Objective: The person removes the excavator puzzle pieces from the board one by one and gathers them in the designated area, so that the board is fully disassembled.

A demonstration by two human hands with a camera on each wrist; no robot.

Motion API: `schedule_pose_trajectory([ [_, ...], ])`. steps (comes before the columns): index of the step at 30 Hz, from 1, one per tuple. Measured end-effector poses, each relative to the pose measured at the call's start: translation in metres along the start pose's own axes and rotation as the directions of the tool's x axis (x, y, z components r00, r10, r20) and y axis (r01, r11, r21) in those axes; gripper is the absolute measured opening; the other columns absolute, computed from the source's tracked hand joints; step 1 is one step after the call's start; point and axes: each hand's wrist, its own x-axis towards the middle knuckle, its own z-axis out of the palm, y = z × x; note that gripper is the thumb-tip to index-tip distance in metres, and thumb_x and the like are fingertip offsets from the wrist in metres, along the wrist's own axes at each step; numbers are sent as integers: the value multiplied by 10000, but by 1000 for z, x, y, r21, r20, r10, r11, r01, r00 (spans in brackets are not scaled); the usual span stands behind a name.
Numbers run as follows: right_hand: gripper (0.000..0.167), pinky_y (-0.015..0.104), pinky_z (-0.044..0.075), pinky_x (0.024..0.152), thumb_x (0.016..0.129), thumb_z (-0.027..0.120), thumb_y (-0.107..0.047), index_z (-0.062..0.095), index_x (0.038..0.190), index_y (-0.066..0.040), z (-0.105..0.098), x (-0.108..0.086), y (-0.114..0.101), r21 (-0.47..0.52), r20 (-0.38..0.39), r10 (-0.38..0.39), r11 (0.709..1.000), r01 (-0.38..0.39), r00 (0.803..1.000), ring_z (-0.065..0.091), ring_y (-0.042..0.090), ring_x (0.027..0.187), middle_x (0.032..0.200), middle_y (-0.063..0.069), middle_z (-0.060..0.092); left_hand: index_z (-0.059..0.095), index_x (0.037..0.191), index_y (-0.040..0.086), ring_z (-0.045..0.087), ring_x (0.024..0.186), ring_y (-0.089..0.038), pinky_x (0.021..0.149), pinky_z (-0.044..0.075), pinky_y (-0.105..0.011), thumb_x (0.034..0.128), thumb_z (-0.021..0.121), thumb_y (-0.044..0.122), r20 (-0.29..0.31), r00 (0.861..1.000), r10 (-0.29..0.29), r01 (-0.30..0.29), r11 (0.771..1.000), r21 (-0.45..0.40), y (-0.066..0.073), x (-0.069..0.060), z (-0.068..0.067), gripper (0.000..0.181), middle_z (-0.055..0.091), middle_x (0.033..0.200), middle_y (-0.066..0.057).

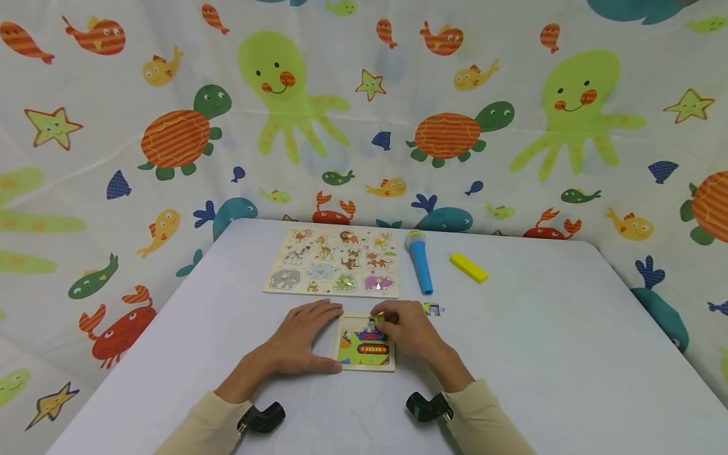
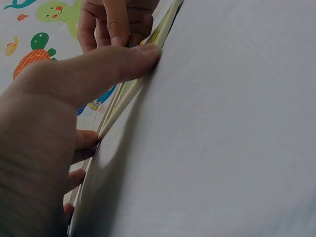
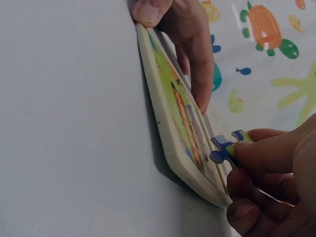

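We see the puzzle piece clamped between thumb and fingers in the grip of the right hand, over the far right part of the puzzle board; we cannot tell whether the two touch. The piece is blue and green with rounded knobs. The board lies on the white worktop, a pale rim around a picture with an orange track on green. The left hand spans its left side, thumb and fingers apart, the thumb touching the near left corner.
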Motion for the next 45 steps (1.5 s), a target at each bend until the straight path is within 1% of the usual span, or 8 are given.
schedule_pose_trajectory([
  [8, 206, 251, 544, 699, 961, 677, -86, 762, 1138, -148, -5, -1, -1, 75, -77, 27, 997, -21, 997, 591, 154, 829, 967, -57, 705, 448, 1537, 234, 247, 1526, -279, 1189, 224, -602, 720, 681, 775, -9, 1000, 5, -5, 1000, 4, 0, 1, 1, 1007, 387, 1610, 22],
  [15, 192, 255, 529, 590, 945, 693, -44, 757, 1119, -92, -17, -3, -2, 197, -139, 69, 979, -41, 988, 629, 178, 693, 850, 16, 674, 445, 1539, 240, 247, 1526, -268, 1187, 226, -595, 708, 699, 765, -5, 1000, -3, 3, 1000, 11, 0, 1, 0, 1015, 385, 1609, 34],
  [18, 182, 257, 519, 566, 949, 682, -40, 756, 1112, -72, -25, -5, 0, 227, -159, 84, 973, -46, 984, 637, 188, 677, 827, 40, 671, 441, 1541, 238, 241, 1529, -268, 1191, 221, -591, 705, 701, 767, 5, 1000, -5, 5, 1000, 12, 0, 1, 0, 1023, 379, 1613, 33],
  [26, 175, 253, 520, 555, 958, 679, -81, 764, 1108, -54, -51, -8, 8, 243, -229, 113, 968, -56, 967, 629, 224, 688, 859, 81, 692, 436, 1544, 238, 236, 1531, -272, 1193, 216, -594, 707, 699, 772, 15, 1000, -17, 17, 1000, 7, 0, -1, 0, 1027, 370, 1618, 33],
  [31, 207, 231, 514, 542, 959, 674, -73, 738, 1142, -2, -66, -12, 18, 258, -274, 130, 964, -58, 953, 618, 325, 692, 881, 140, 687, 431, 1547, 237, 234, 1532, -273, 1194, 215, -594, 711, 692, 778, 16, 1000, -16, 16, 1000, 11, 0, -2, 1, 1029, 369, 1618, 33],
  [33, 215, 226, 507, 536, 957, 678, -68, 725, 1150, 14, -71, -14, 23, 261, -289, 145, 963, -68, 946, 605, 326, 679, 864, 152, 677, 431, 1547, 240, 235, 1531, -271, 1193, 216, -593, 712, 689, 781, 14, 1000, -15, 15, 1000, 15, -1, -2, 1, 1029, 368, 1619, 36],
  [38, 192, 235, 522, 554, 950, 695, -89, 709, 1117, 6, -82, -17, 39, 259, -313, 195, 959, -114, 930, 584, 233, 654, 844, 132, 665, 433, 1546, 245, 235, 1531, -268, 1193, 214, -595, 712, 688, 782, 9, 1000, -14, 13, 1000, 12, -1, -1, 1, 1025, 365, 1619, 41],
  [45, 205, 241, 532, 583, 957, 686, -116, 710, 1118, 9, -90, -22, 57, 263, -309, 263, 947, -183, 914, 590, 244, 668, 845, 135, 669, 438, 1542, 244, 240, 1529, -265, 1194, 218, -590, 712, 684, 785, 9, 1000, -8, 8, 1000, 14, 0, 0, 1, 1021, 372, 1615, 42],
])
